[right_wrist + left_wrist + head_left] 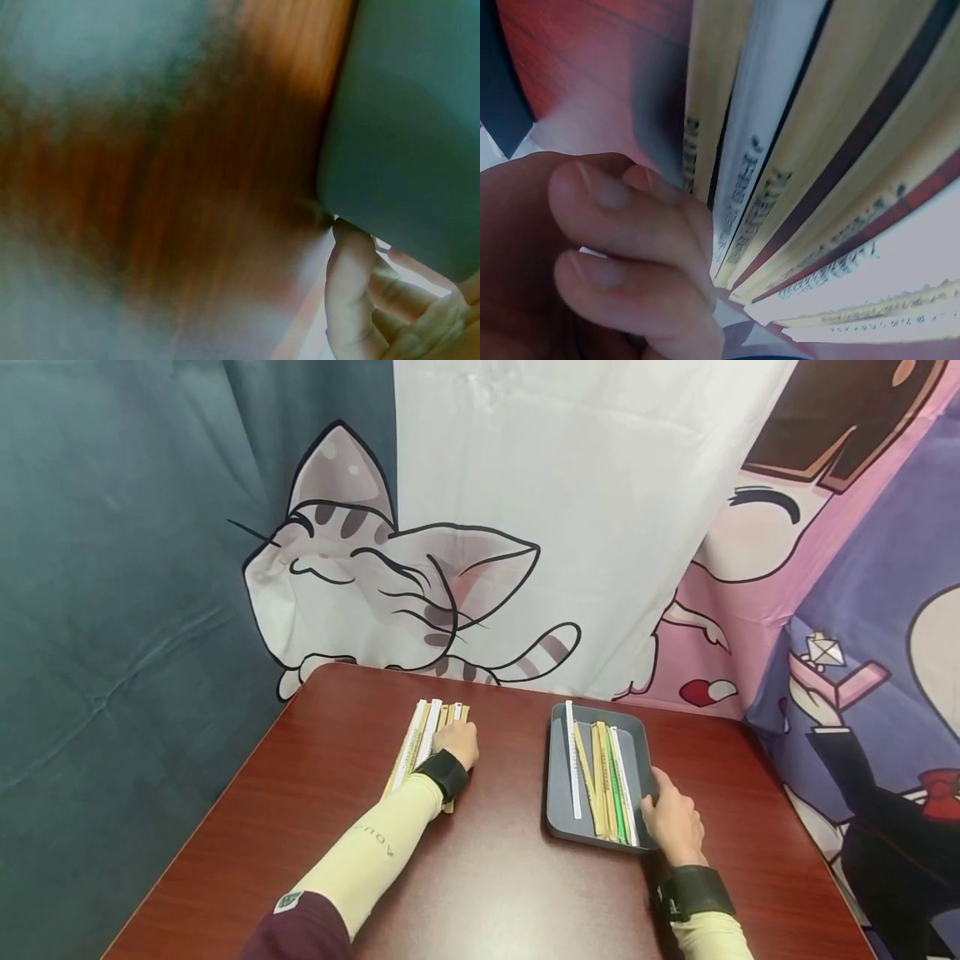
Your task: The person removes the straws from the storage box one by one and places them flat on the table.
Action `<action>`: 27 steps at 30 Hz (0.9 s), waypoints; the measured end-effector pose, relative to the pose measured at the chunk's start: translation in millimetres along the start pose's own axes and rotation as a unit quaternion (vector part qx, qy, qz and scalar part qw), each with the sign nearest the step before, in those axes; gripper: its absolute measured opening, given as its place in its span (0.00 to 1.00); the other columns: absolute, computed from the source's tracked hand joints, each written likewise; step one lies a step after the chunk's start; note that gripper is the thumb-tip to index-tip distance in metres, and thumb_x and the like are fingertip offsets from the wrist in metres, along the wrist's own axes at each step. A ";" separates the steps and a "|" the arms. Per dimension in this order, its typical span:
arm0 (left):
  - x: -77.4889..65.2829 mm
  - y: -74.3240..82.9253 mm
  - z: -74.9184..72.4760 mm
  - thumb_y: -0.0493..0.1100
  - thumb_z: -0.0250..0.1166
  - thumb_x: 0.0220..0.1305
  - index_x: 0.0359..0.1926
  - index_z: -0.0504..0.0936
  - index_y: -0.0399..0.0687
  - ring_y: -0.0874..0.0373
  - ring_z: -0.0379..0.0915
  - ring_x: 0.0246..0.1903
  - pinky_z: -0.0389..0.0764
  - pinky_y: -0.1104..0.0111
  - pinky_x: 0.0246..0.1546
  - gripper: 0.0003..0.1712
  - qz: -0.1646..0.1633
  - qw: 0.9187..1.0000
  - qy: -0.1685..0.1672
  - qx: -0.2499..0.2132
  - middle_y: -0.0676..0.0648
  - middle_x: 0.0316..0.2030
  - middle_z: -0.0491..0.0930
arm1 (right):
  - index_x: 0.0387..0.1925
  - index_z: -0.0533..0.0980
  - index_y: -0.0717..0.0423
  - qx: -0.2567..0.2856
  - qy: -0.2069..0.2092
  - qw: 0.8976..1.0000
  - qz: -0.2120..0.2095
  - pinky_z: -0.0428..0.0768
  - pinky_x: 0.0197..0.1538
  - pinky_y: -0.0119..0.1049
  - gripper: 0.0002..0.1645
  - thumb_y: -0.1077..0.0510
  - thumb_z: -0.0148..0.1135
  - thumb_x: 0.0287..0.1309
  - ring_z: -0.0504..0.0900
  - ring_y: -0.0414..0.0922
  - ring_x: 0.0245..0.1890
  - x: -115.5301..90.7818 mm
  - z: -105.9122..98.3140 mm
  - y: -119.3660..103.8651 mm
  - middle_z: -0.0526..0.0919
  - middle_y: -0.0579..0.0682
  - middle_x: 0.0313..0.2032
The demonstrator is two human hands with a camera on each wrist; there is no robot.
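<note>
On the left of the table, long thin paper-wrapped sticks (411,747), white and tan, lie side by side. My left hand (456,745) is over the right part of this row, its fingers curled. In the left wrist view, the curled fingers (630,225) are against the printed wrapped sticks (772,180); whether they pinch one is hidden. My right hand (675,822) grips the right rim of a grey tray (558,760). Inside the tray lie several wrapped sticks, among them a green stick (619,793) and a white stick (573,768) resting against the far rim.
The reddish-brown wooden table (495,893) carries both the row and the tray, with a strip of bare wood between them. Behind its far edge hangs a curtain (600,527) with cartoon prints. Black bands (697,889) are on both wrists.
</note>
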State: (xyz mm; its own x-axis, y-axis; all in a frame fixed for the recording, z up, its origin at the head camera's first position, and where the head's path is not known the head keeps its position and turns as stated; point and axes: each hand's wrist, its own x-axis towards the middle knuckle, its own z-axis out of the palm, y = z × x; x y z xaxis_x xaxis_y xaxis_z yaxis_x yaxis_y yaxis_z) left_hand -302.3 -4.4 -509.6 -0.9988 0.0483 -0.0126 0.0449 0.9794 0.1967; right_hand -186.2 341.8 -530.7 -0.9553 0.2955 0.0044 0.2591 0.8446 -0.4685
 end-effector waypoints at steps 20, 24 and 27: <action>0.4 62.9 -19.3 0.49 0.66 0.66 0.37 0.88 0.46 0.43 0.86 0.34 0.83 0.53 0.29 0.12 0.085 0.991 0.101 -0.029 0.41 0.38 0.88 | 0.74 0.63 0.54 -0.002 0.000 1.000 -0.006 0.76 0.34 0.60 0.35 0.59 0.55 0.66 0.83 0.67 0.37 -1.5 -2.7 0.7 0.77 0.73 0.58; -1.1 86.5 -17.8 0.53 0.63 0.70 0.40 0.88 0.48 0.45 0.87 0.35 0.84 0.54 0.30 0.15 0.105 0.989 0.105 -0.024 0.43 0.39 0.88 | 0.74 0.63 0.54 -0.002 0.001 1.000 -0.004 0.76 0.35 0.61 0.35 0.59 0.55 0.66 0.83 0.68 0.38 -2.7 -2.0 -0.8 0.77 0.73 0.58; -2.8 102.6 -13.3 0.52 0.64 0.70 0.37 0.89 0.49 0.47 0.87 0.33 0.84 0.56 0.27 0.14 0.122 0.985 0.124 -0.014 0.44 0.36 0.88 | 0.74 0.64 0.53 -0.002 0.007 1.000 -0.007 0.76 0.32 0.60 0.35 0.59 0.55 0.65 0.83 0.67 0.35 -3.6 -0.7 -1.8 0.79 0.73 0.55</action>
State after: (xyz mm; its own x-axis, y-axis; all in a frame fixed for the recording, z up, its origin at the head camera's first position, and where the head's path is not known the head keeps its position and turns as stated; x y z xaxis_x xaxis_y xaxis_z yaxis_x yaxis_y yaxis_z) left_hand -295.2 93.4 -476.3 -0.9331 0.2284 0.2777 0.2868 0.9386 0.1917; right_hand -183.1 339.5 -529.2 -0.9567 0.2901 0.0233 0.2464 0.8501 -0.4654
